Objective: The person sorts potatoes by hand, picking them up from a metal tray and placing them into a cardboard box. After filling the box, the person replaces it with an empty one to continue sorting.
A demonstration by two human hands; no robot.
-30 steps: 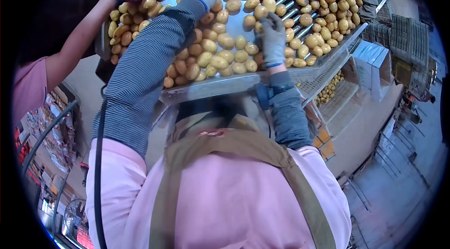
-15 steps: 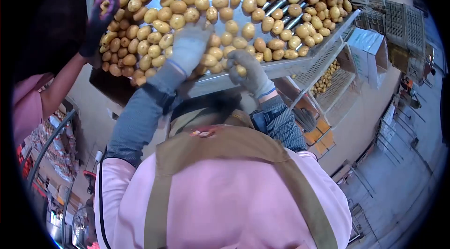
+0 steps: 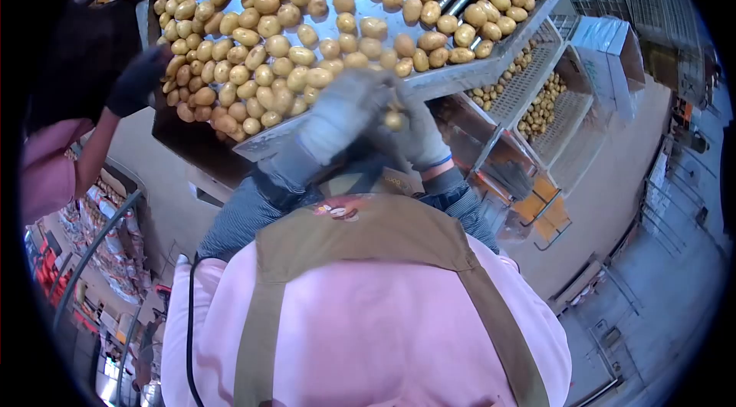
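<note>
Many yellow-brown potatoes (image 3: 267, 4) lie on a metal sorting table (image 3: 460, 77). My left hand (image 3: 341, 116), in a pale work glove, is at the table's near edge and blurred by motion; its fingers reach across to the other hand. Beside it, my right hand (image 3: 416, 127), gloved too, is bent around a small potato (image 3: 394, 120) just off the edge. The two hands meet or overlap at the fingers. Whether the left fingers hold anything is hidden by blur.
At the left, a co-worker's dark-gloved hand (image 3: 142, 79) is at the potatoes, beside a pink sleeve. Metal rollers (image 3: 458, 4) show among the potatoes. Right of the table are crates of potatoes (image 3: 543, 104), a white-blue box (image 3: 606, 43) and stacked crates (image 3: 661, 16).
My left hand has left the potatoes on the table and moved right and down to my right hand. The view has shifted slightly. The co-worker's hand has moved lower.
</note>
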